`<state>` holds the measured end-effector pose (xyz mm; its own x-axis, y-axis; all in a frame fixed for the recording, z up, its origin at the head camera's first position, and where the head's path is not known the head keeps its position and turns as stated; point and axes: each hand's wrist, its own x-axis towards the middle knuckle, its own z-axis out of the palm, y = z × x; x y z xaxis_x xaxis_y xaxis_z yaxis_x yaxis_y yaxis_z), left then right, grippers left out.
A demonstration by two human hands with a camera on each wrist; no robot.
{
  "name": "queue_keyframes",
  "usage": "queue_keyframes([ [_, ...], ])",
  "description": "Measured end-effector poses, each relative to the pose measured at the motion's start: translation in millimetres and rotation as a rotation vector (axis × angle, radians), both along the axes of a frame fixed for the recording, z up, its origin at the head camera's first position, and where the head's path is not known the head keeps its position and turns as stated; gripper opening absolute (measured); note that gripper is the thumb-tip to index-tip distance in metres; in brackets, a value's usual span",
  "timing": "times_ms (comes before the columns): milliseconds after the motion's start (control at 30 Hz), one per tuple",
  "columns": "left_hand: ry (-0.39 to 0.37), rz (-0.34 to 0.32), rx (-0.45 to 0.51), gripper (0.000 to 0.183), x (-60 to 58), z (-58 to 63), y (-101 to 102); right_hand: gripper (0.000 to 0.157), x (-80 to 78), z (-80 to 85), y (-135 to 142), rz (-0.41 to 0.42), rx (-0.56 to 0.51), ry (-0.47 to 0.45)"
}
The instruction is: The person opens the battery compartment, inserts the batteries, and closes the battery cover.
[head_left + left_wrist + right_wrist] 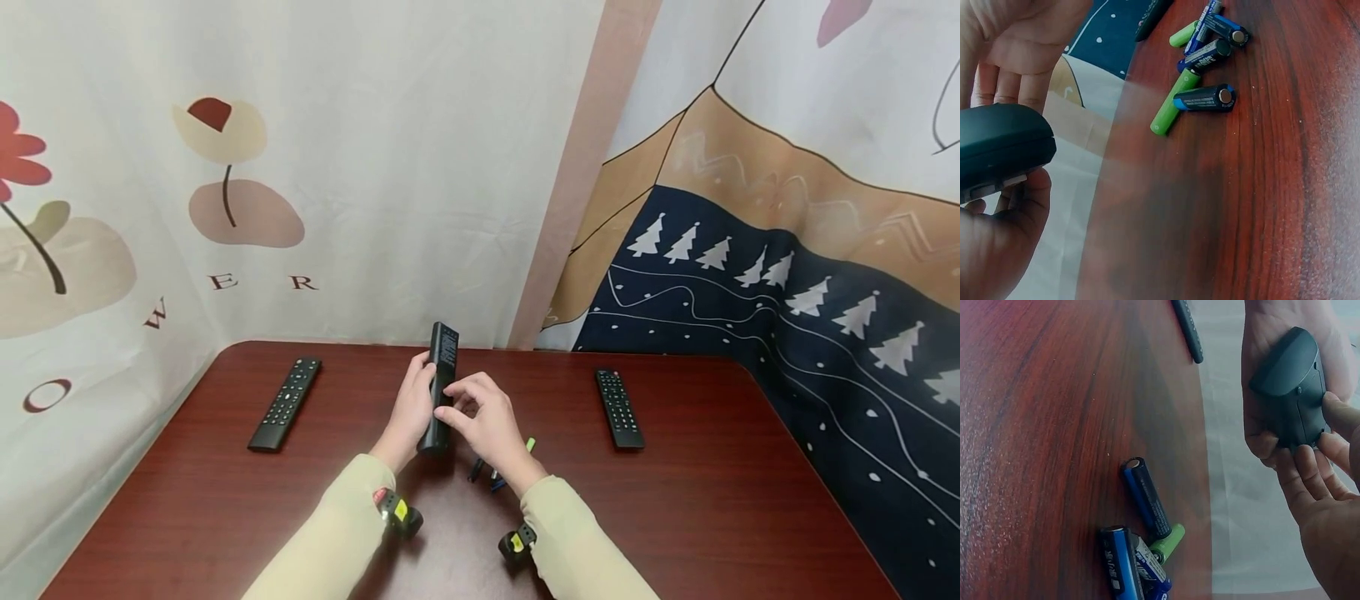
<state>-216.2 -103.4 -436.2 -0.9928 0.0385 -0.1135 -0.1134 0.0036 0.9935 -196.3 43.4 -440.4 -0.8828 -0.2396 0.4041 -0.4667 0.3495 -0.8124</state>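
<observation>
A black remote control (pixel 442 350) is held up over the middle of the table, its labelled back turned to the right. My left hand (pixel 408 408) grips it from the left side, thumb across the near face. From the right, my right hand (pixel 483 417) pinches at its back with curled thumb and fingers. The right wrist view shows the right fingertips (pixel 1305 456) at the lower edge of the casing. Below the hands, several loose batteries lie in a small pile, among them a green battery (pixel 1171 112) and a black-and-blue battery (pixel 1146 497).
Another black remote control (pixel 285 404) lies buttons up on the left of the brown table (pixel 675 517), and a shorter remote control (pixel 619 408) on the right. A printed curtain (pixel 405 167) hangs behind the table's back edge.
</observation>
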Motion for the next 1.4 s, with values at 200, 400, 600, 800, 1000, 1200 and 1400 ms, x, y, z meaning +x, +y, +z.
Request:
queue_keyframes([
  [200, 0.002, 0.010, -0.022, 0.047, -0.7, 0.0, -0.1, 0.022, 0.3, -1.5, -1.5, 0.002, -0.003, -0.042],
  [400, 0.005, 0.022, -0.052, 0.046, -0.5, 0.5, 1.2, 0.020, -1.5, -4.2, -0.8, 0.025, -0.025, -0.080],
  [600, 0.045, 0.006, -0.097, 0.045, -1.4, -0.8, 2.0, 0.020, -4.6, -3.4, 2.3, 0.068, -0.034, -0.103],
  [800, 0.055, 0.009, -0.104, 0.045, -0.8, -0.5, 0.5, 0.024, -4.7, -0.7, 2.4, 0.068, -0.041, -0.156],
  [1000, 0.049, 0.031, -0.120, 0.046, -1.6, -2.8, -0.5, 0.025, 0.3, 1.4, -0.9, 0.011, -0.056, -0.196],
  [1200, 0.040, 0.048, -0.098, 0.046, -3.3, -6.0, -1.2, 0.023, 1.2, 2.5, -4.8, -0.041, -0.043, -0.184],
  [1400, 0.042, 0.045, -0.082, 0.046, -3.7, -7.2, -1.0, 0.023, 0.4, 4.0, -5.8, -0.076, -0.040, -0.180],
])
